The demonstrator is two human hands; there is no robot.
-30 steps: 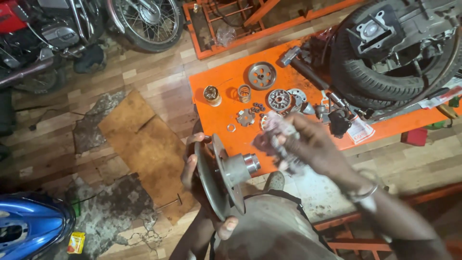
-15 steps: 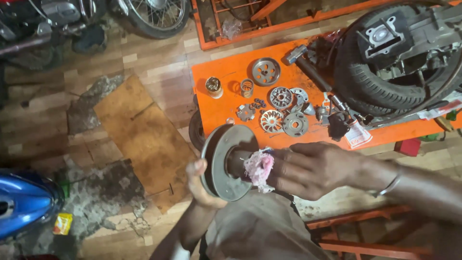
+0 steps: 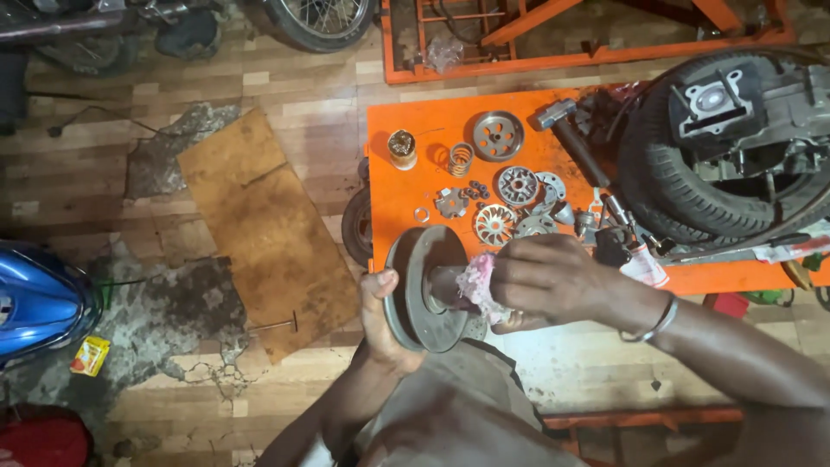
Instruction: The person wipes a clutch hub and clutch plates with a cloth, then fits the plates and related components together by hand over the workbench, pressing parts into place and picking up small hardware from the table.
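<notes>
Two bare hands are working on a grey metal pulley disc (image 3: 425, 290), which is hovering on edge at the near edge of the orange work table (image 3: 406, 186). The left hand (image 3: 380, 320) is curling around the disc's rim from below, thumb pressing on its near face. The right hand (image 3: 549, 281), wearing a metal bangle (image 3: 657, 322), is closing its fingers around a pinkish rag (image 3: 475, 285) and pressing it against the disc's central hub. Beyond them, toward the table's middle, small parts are lying spread out: a finned round plate (image 3: 494, 224), a drilled disc (image 3: 498, 136), a coil spring (image 3: 460, 158). A scooter tyre with engine (image 3: 692, 173) is occupying the table's right end.
</notes>
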